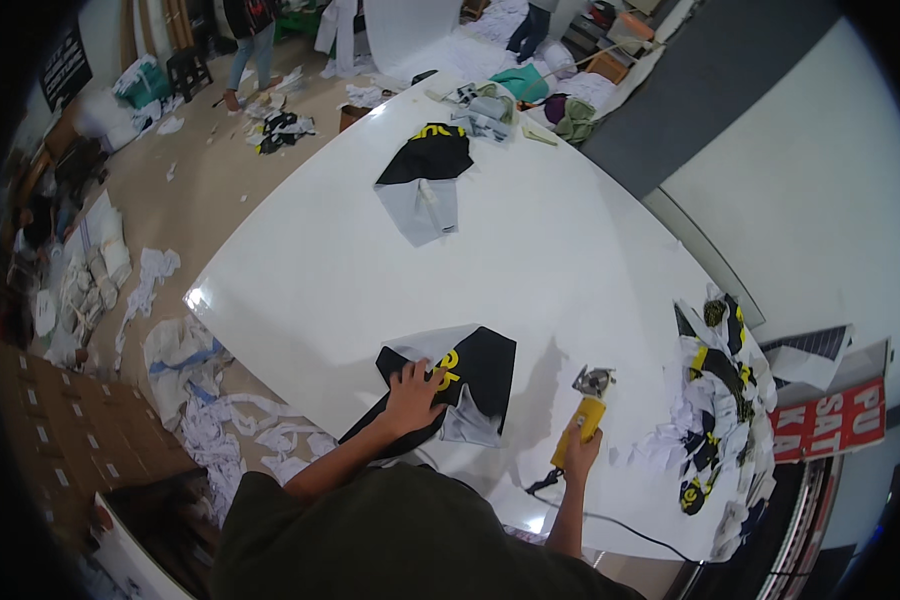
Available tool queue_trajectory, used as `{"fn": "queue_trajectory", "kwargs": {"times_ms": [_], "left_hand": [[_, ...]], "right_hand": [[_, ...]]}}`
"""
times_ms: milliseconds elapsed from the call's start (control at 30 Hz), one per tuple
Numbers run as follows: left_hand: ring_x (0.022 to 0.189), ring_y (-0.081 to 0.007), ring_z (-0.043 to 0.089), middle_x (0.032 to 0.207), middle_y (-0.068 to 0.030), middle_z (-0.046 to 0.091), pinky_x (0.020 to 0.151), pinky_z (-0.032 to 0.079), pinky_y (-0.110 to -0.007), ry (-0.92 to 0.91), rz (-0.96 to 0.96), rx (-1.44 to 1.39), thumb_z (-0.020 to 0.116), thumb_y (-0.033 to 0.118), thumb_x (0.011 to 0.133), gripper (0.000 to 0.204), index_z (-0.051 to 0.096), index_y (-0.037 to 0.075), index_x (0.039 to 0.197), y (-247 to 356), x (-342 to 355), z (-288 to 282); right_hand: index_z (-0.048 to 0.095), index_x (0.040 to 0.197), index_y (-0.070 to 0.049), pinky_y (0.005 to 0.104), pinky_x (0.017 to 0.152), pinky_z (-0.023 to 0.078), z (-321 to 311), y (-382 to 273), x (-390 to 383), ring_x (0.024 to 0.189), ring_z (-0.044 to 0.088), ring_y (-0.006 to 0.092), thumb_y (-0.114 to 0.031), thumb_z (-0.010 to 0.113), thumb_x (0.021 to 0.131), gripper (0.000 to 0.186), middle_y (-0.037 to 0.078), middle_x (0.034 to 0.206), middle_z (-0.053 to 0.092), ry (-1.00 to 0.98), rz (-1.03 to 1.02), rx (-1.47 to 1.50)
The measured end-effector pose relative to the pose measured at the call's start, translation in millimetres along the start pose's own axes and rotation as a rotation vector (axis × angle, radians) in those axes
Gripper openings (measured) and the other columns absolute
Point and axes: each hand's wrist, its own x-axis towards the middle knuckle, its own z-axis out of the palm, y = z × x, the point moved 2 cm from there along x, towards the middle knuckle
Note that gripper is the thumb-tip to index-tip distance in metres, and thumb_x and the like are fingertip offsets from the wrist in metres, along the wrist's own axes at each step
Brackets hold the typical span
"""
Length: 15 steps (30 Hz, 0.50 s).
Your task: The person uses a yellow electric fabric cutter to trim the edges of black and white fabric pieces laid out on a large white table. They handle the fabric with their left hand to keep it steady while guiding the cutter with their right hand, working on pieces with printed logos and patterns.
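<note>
- Your left hand point(412, 393) lies flat, fingers spread, pressing on the black fabric piece point(467, 385) with yellow print and a pale grey part; it grips nothing.
- That piece sits at the near edge of the white tabletop point(530, 250), its left corner hanging just past the rim.
- Your right hand point(580, 458) has its grip closed around the yellow handle of an electric cutter point(587, 405); the metal head points away from you, and the cord point(620, 525) trails off the near edge.
- Open tabletop stretches beyond both hands, bare up to a second black and grey piece point(425, 180) well apart, toward the far end.
- On your right, a heap of black, white and yellow offcuts point(720, 420) crowds the tabletop's right edge.
- Past that edge, a red rectangular sign point(835, 420) with white letters leans by the wall.
- To your left, white scraps point(210, 400) litter the floor, beside brown cardboard boxes point(70, 430) with small white labels.
</note>
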Motion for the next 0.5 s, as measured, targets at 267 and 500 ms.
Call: {"fn": "queue_trajectory", "kwargs": {"times_ms": [267, 500], "left_hand": [[0.11, -0.0432, 0.067, 0.113, -0.0265, 0.07, 0.096, 0.054, -0.052, -0.753, 0.158, -0.384, 0.068, 0.018, 0.077, 0.038, 0.071, 0.002, 0.111, -66, 42, 87], [0.144, -0.048, 0.037, 0.158, -0.0286, 0.035, 0.119, 0.034, -0.051, 0.164, 0.048, -0.219, 0.072, 0.017, 0.089, 0.08, 0.032, 0.006, 0.157, -63, 225, 25]], "right_hand": [[0.051, 0.121, 0.002, 0.0305, 0.066, 0.056, -35, 37, -113, 0.077, 0.068, 0.0183, -0.019, 0.068, 0.095, 0.038, 0.013, 0.096, 0.067, 0.118, 0.125, 0.286], [0.052, 0.125, 0.004, 0.0332, 0.067, 0.056, -72, 47, -168, 0.079, 0.067, 0.0174, -0.021, 0.071, 0.095, 0.043, 0.013, 0.096, 0.067, 0.399, 0.251, 0.184]]}}
